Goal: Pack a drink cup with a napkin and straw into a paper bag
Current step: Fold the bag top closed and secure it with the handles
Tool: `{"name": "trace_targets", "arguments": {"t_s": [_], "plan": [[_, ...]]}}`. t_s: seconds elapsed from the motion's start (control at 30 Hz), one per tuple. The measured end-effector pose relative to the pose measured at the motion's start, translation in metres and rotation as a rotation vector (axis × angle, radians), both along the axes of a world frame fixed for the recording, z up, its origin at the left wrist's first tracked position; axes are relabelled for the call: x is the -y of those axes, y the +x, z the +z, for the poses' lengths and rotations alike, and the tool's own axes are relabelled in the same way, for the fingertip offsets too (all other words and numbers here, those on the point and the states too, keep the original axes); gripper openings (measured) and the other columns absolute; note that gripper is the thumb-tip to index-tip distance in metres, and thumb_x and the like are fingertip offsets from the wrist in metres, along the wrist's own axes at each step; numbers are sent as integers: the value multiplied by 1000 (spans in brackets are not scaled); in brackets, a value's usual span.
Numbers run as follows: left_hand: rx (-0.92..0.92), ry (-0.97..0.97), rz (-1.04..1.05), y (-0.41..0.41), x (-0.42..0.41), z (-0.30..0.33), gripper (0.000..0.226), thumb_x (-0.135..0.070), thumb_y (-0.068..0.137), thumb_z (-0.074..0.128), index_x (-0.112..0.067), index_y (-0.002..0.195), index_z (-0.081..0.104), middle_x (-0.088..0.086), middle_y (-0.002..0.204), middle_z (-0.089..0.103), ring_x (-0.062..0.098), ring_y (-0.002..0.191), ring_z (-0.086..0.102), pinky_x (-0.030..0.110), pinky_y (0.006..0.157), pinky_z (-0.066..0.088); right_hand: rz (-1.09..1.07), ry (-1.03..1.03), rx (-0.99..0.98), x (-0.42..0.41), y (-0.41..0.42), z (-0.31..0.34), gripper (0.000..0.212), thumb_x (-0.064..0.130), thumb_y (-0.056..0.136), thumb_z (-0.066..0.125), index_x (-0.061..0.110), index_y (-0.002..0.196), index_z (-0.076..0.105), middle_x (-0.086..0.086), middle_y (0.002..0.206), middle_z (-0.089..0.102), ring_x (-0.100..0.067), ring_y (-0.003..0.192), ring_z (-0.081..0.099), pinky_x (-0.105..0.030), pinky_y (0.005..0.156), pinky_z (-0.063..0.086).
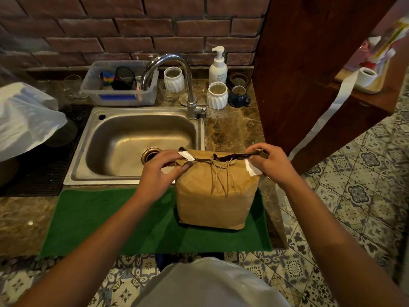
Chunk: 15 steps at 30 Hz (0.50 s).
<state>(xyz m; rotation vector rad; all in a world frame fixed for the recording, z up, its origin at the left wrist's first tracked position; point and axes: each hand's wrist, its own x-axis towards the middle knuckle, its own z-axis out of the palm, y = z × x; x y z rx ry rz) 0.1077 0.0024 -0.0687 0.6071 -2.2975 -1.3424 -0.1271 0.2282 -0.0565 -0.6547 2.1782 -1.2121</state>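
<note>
A brown paper bag [212, 200] stands upright on a green mat [106, 222] at the counter's front edge. Its top is folded over and its twine handles hang down the near face. My left hand [159, 167] pinches the folded top at its left corner, beside a white sticker tab. My right hand [272, 161] pinches the top at the right corner, next to a second white tab. Cup, napkin and straw are hidden; the bag's inside cannot be seen.
A steel sink [137, 140] with a tall tap [188, 85] lies just behind the bag. Behind it stand a plastic tub [119, 85], two white ribbed jars, a soap pump bottle [218, 67] and a blue mug [239, 96]. A white plastic bag [24, 116] sits left. A wooden post [309, 74] rises right.
</note>
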Motion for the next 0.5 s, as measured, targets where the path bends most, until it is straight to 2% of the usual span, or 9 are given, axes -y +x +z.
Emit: {"name": "trace_targets", "arguments": {"t_s": [0.13,0.2,0.3,0.4,0.47,0.5], "plan": [[82,16,23,-2,0,-2,27,-25,82,82,-31,107,75,-5,125,67,10,120,60,39,104,51,18,-2,-4,0,1,0,19,8,94,67,24,100,75,5,88,66,-12,79,58,-28,69,46],[111,60,19,-1,2,2,30,-33,79,83,-37,107,74,-6,129,66,9,119,61,33,102,52,12,-5,-8,-1,2,-1,19,8,93,67,23,100,76,9,83,65,-9,76,56,-28,68,44],[62,187,-8,4,7,10,23,-47,80,73,-45,103,76,-7,128,68,10,121,62,32,102,50,-14,-18,6,-2,3,0,19,7,93,67,22,99,77,11,80,63,-8,74,55,-28,69,43],[0,240,11,6,14,11,24,-33,87,62,-33,108,73,-2,121,71,16,118,64,45,106,50,-8,-25,18,-3,4,1,20,7,93,68,24,97,77,7,85,66,-12,79,57,-29,71,46],[0,176,-29,4,17,15,34,-22,87,63,-29,121,65,-2,126,68,17,120,63,47,107,50,-3,-21,21,-1,4,1,20,7,93,67,25,97,77,7,87,67,-12,82,59,-30,74,47],[19,131,-83,3,18,18,40,-24,88,64,-29,128,62,-4,130,66,16,124,61,45,108,48,0,-18,23,0,4,1,20,8,93,67,25,98,77,8,87,67,-12,82,59,-31,74,48]]}}
